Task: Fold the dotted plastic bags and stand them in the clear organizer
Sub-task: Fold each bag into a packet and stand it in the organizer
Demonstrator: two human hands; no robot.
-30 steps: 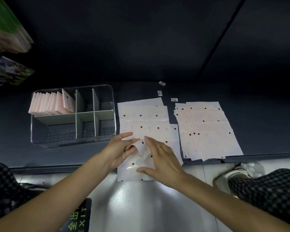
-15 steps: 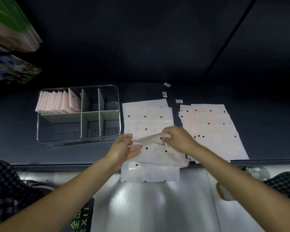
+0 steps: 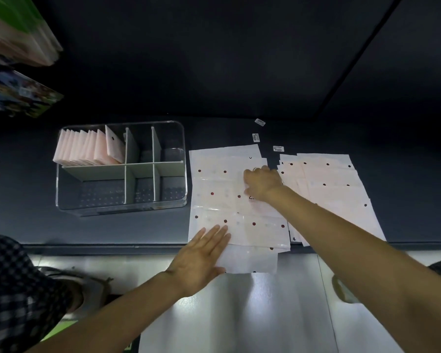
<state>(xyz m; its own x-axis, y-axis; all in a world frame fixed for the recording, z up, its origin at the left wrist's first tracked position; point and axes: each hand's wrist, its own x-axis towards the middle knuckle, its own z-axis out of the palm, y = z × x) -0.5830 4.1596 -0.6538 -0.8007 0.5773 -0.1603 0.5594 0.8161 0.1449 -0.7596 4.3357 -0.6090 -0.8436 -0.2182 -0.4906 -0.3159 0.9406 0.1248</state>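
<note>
Left hand [image 3: 199, 256], fingers spread flat, pins the near edge of the top dotted bag [image 3: 239, 225] on the counter [image 3: 143, 230]; right hand [image 3: 261, 183], fingers curled, its grip unclear, reaches the far edge, presumably to fold; folded bags [image 3: 87, 149] stand in the clear organizer [image 3: 181, 200], far-left compartment.

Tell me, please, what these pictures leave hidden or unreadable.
- Head view: right hand fingertips curl out of sight, so its grip on the bag is unclear.
- Small labels: print too small.
- Right stack: count hidden by overlap and the forearm.
</note>
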